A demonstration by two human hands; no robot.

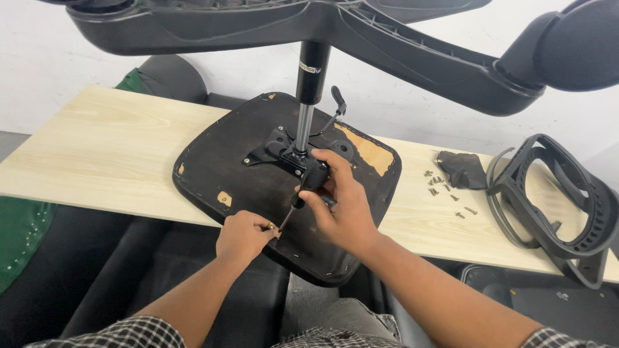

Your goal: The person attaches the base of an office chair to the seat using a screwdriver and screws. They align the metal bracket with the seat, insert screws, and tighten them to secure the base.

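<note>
Head view showed us working on an upturned chair seat [258, 187] that lay on a pale wooden board [109, 154], its near edge hanging over the board's near side. Our right hand [342, 206] was closed around the black handle of a screwdriver [303, 190], the shaft slanting down and to the left. Our left hand [244, 237] pinched a small brass screw [271, 226] between thumb and forefinger, right at the screwdriver's tip, near the seat's near edge.

We judged that the screw could slip: it was tiny, held only by fingertips, and the driver met it at a slant, so a push off-axis might have flicked it to the floor or let the tip skid into our left fingers. The overhanging seat might also have tipped under pressure.

The gas cylinder [308, 96] rose from the mounting plate [284, 154] just beyond our right hand, the star base overhead. Loose screws [445, 190] lay on the board well to the right, beside a black armrest frame [554, 200].
</note>
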